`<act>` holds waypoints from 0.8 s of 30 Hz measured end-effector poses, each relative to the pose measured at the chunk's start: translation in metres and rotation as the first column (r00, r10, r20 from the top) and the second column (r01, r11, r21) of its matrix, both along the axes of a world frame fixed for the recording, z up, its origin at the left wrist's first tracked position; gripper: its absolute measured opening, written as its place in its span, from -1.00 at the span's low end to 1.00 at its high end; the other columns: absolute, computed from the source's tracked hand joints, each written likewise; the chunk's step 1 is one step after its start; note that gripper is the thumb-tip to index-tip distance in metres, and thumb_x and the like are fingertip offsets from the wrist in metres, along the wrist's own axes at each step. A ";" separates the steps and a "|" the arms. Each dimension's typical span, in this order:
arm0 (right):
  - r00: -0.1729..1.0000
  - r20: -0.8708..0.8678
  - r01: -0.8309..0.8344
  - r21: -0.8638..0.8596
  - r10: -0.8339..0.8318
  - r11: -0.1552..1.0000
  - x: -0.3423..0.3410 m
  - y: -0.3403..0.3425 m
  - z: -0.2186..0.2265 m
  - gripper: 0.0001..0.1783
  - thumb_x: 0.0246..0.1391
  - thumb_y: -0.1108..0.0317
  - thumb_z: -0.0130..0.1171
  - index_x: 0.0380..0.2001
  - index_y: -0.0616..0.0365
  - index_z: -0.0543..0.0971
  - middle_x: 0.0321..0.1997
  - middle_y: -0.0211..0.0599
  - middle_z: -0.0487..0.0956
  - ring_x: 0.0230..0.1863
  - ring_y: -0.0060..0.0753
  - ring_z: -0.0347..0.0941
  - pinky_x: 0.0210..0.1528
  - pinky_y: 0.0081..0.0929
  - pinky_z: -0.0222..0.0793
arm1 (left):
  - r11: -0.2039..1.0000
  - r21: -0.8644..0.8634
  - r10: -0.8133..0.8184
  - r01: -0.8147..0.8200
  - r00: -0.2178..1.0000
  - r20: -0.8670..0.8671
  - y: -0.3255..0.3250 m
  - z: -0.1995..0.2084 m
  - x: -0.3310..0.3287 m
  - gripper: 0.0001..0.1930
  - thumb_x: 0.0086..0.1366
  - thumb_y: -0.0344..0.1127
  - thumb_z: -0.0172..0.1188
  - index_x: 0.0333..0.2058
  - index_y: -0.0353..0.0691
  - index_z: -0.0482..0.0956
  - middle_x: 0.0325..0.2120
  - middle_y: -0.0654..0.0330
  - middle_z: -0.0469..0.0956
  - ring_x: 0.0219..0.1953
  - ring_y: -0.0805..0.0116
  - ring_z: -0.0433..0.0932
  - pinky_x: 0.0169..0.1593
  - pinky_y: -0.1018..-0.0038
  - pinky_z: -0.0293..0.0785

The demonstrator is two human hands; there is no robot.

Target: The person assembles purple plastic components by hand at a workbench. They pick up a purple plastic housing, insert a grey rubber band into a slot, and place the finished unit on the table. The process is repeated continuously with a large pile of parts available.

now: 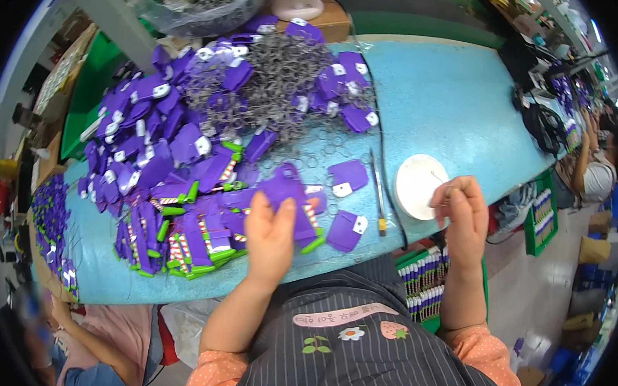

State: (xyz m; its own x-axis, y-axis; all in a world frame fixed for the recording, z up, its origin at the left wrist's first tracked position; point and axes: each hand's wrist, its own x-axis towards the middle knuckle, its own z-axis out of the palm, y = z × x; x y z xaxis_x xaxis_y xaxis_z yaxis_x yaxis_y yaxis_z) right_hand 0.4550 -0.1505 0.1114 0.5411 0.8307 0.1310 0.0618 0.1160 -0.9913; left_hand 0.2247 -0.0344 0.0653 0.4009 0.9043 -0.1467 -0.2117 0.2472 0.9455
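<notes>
My left hand (271, 238) is closed on a flat purple plastic piece (282, 187) with a rounded tab at its top. A red-and-white striped strip with a green end (313, 244) shows along that piece's right side; I cannot tell whether they are joined. My right hand (464, 212) is raised at the right edge of a white round dish (418, 186), its fingertips pinched together. Whatever they hold is too small to make out. Two loose purple pieces with white corners, one upper (348, 177) and one lower (347, 231), lie between my hands.
Purple pieces (155, 170) and wire rings (280, 74) are heaped at the back left. Striped, green-ended pieces (185, 243) lie in front. A thin tool (378, 196) and black cable (382, 139) run beside the dish. Green crates (435, 284) stand below; people sit on both sides.
</notes>
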 end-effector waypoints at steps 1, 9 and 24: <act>0.990 0.133 0.068 -0.098 -0.055 0.993 0.013 -0.012 0.007 -0.88 0.20 0.42 -0.12 -0.36 0.21 0.39 -0.50 -0.39 0.44 -0.55 -0.73 0.22 -0.53 -0.77 0.11 | 0.999 0.042 0.017 -0.018 1.000 0.014 -0.003 0.005 -0.002 -0.72 0.32 -0.47 -0.12 -0.01 -0.36 0.27 -0.21 0.04 0.51 -0.22 0.28 0.57 -0.14 0.39 0.53; 0.497 0.864 0.286 -0.071 -0.084 0.956 0.040 -0.022 -0.019 -0.86 -0.05 0.49 0.20 -0.55 0.24 0.44 -0.38 -0.16 0.46 -0.39 -0.27 0.41 -0.40 -0.45 0.30 | 0.843 -0.291 -0.396 0.451 0.889 0.231 -0.059 0.044 -0.030 -0.63 0.33 -0.50 -0.15 0.09 -0.36 0.10 -0.01 -0.14 0.37 -0.01 0.09 0.47 0.05 0.29 0.41; 0.967 0.103 -0.234 0.006 0.232 0.972 -0.052 -0.010 0.006 -0.89 0.10 0.44 0.05 -0.44 0.26 0.42 -0.16 -0.13 0.43 -0.21 -0.45 0.34 -0.11 -0.54 0.24 | 0.828 -0.232 -0.423 0.511 0.840 0.340 -0.061 0.037 -0.013 -0.62 0.35 -0.51 -0.22 0.13 -0.40 0.10 0.01 0.02 0.34 0.04 0.30 0.41 0.11 0.40 0.32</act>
